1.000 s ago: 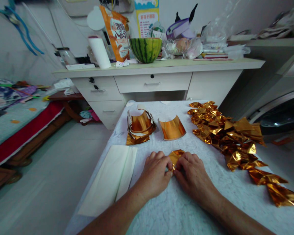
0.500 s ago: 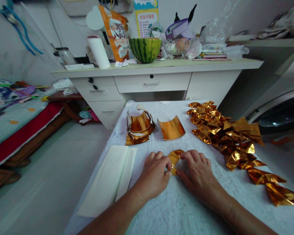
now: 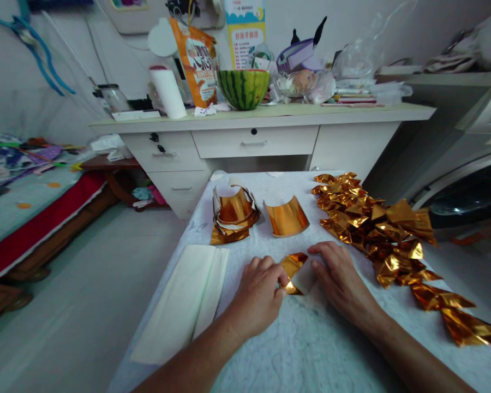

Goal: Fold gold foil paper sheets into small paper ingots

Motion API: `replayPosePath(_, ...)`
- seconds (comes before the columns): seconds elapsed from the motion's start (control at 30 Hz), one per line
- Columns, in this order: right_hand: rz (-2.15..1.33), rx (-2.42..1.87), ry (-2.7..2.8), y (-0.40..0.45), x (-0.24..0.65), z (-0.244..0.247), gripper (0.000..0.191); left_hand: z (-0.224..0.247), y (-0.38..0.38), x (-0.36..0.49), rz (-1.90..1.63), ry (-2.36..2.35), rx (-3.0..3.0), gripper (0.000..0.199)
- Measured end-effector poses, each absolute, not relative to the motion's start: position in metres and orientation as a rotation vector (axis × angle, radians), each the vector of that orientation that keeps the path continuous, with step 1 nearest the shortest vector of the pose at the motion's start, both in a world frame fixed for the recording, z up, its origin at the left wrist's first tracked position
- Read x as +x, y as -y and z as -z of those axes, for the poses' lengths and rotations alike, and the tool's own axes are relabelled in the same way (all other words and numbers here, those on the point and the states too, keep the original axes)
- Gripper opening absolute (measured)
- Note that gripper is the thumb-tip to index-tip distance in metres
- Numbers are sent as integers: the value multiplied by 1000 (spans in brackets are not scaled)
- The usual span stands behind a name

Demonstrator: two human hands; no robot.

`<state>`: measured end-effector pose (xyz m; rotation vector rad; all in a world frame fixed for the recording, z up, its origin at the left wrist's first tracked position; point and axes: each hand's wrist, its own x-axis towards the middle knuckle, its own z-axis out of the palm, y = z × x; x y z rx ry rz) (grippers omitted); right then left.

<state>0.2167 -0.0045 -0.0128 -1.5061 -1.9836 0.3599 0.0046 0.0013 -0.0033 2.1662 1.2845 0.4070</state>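
A small piece of gold foil paper (image 3: 293, 266), partly folded with its pale side showing at the right, lies on the cloth-covered table (image 3: 311, 344). My left hand (image 3: 262, 292) pinches its left edge between thumb and fingers. My right hand (image 3: 343, 278) rests at its right side, fingers spread and touching the pale part. Beyond the hands stand a curved gold sheet (image 3: 287, 216) and, to its left, a curled stack of gold sheets (image 3: 234, 210). Folded gold pieces (image 3: 360, 218) are heaped along the right of the table.
Flat cream paper (image 3: 175, 300) lies left of my left hand. Behind the table stands a white desk (image 3: 253, 123) holding a watermelon half (image 3: 244, 88), a paper roll (image 3: 168, 93) and an orange bag (image 3: 196, 63). A bed is at the left.
My right hand has moved slightly right and opened away from the foil piece, whose pale side now shows. My left hand keeps its pinch at the left edge. The view has tilted slightly.
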Motion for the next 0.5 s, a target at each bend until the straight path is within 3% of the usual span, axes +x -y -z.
replayPosePath(0.27, -384, -1570, 2029, -5, 215, 18, 26, 1, 0, 6, -490, -1245, 2184, 18)
replayPosePath(0.5, -373, -1712, 2068, -3, 216, 20, 9, 3, 0, 8, -556, -1263, 2180, 22)
